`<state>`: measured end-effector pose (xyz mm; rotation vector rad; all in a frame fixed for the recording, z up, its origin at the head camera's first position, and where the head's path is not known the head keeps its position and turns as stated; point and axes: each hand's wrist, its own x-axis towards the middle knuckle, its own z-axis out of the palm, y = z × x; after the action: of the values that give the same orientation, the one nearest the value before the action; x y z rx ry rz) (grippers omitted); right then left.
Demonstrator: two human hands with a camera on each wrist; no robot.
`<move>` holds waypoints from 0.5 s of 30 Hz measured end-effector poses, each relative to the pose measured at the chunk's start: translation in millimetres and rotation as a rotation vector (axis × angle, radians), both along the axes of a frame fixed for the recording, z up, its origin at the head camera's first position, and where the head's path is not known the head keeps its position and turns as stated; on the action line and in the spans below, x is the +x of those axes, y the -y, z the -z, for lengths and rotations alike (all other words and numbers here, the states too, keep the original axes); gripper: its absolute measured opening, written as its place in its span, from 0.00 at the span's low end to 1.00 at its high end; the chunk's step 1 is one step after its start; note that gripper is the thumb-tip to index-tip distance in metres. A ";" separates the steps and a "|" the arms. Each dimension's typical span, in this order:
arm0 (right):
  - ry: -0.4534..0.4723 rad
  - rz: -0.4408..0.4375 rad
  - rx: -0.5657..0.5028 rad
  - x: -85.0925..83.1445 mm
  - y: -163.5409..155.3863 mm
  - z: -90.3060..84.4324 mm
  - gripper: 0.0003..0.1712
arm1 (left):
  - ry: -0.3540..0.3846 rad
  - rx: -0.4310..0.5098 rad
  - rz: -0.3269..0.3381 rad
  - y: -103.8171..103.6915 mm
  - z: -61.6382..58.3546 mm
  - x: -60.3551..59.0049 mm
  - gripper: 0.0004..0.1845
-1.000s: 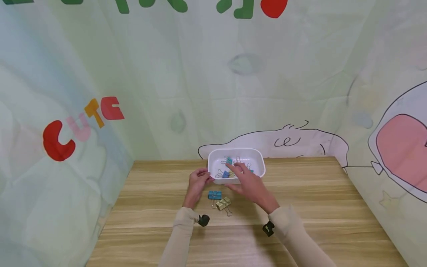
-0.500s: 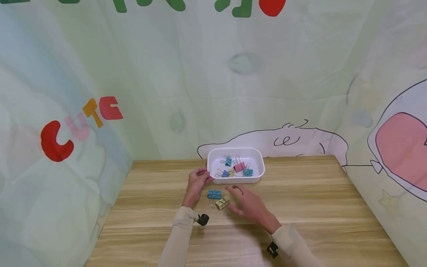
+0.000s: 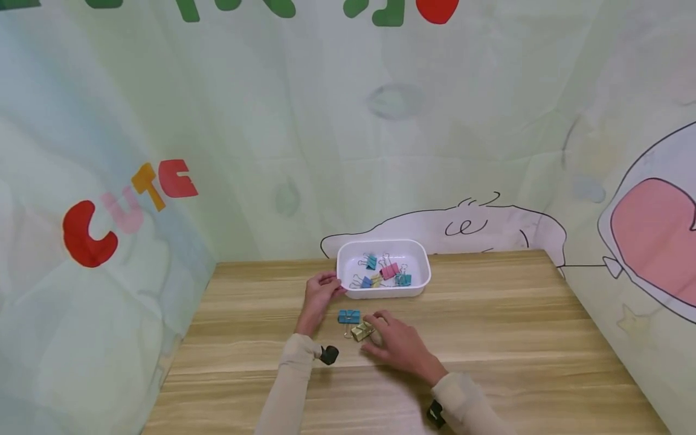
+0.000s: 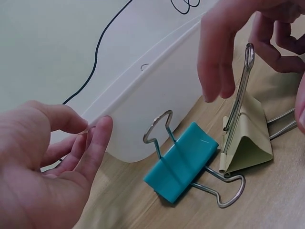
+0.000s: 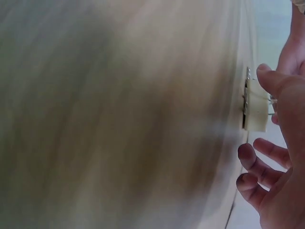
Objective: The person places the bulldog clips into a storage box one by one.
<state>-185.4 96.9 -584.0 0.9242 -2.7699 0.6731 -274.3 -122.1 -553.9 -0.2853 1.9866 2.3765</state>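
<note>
At the near left corner of a white plastic tray (image 3: 383,293), my left hand (image 3: 318,301) pinches the rim between thumb and fingers. My right hand (image 3: 401,345) hovers around a yellow binder clip (image 4: 252,136), its fingers spread and loosely bent on either side. No firm hold on that clip shows; in the right wrist view the thumb (image 5: 269,78) is close beside it. A blue-green binder clip (image 4: 183,162) lies just left of the yellow one, in front of the tray, its wire handles folded out.
Inside the tray are several more binder clips, among them a pink one (image 3: 389,270), a teal one (image 3: 403,280) and a blue one (image 3: 366,282). The wooden table (image 3: 261,386) meets a printed cloth backdrop (image 3: 261,181) behind the tray.
My right hand has moved back from over the tray, down toward me, to the yellow binder clip on the table. My left hand has stayed on the tray's corner.
</note>
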 end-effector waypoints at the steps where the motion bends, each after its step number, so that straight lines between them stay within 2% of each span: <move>1: 0.002 0.009 0.004 0.3 1.0 1.1 0.37 | -0.003 0.006 0.002 0.1 0.5 -0.8 0.19; 15: -0.027 0.147 0.000 2.4 18.0 13.8 0.32 | 0.047 -0.032 0.022 1.3 -4.1 -6.7 0.20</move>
<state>-183.0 78.9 -597.8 0.7158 -2.7796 0.6316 -281.0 -123.4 -549.9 -0.3153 1.9979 2.3050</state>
